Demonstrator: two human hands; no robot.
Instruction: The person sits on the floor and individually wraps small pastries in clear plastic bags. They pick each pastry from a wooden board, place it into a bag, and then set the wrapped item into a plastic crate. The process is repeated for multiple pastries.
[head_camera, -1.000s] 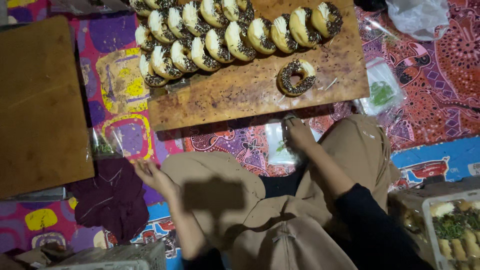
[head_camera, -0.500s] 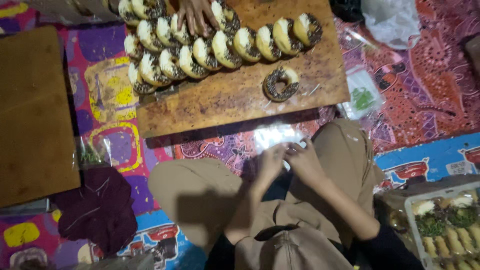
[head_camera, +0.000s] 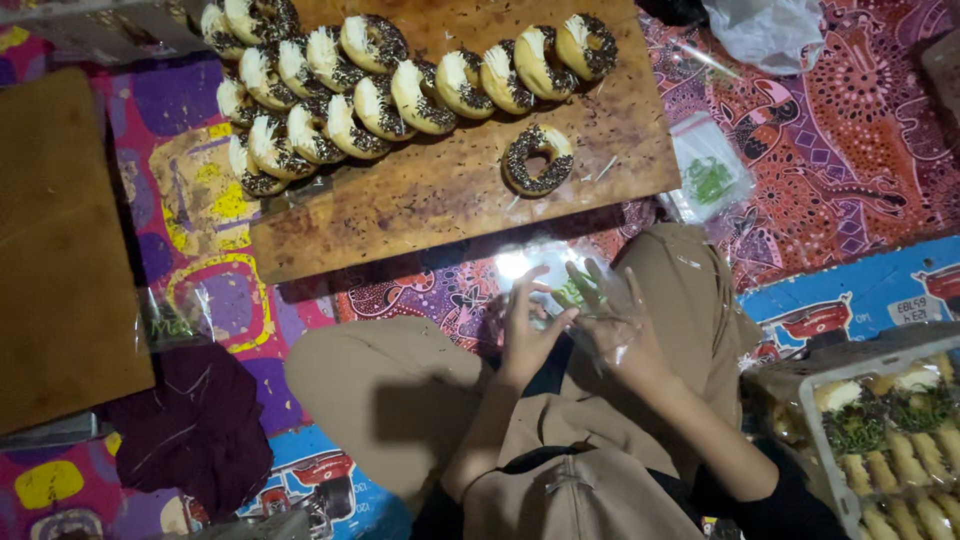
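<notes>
While the person sits cross-legged on a patterned floor mat (head_camera: 850, 150), both hands meet over the lap. Inside a clear plastic bag (head_camera: 600, 310), the right hand (head_camera: 615, 325) has its fingers spread, so the film wraps it like a glove. Beside it, the left hand (head_camera: 525, 330) pinches the bag's edge between thumb and fingertips; this grip is closed on the plastic. Something small and green shows through the film near the fingertips, too blurred to name. Ahead of the knees lies a wooden board (head_camera: 440, 190) carrying rows of chocolate-sprinkled doughnuts (head_camera: 400, 85), with a single doughnut (head_camera: 538, 158) set apart near the board's front edge. Another small clear bag (head_camera: 710, 180) lies on the mat just right of the board.
</notes>
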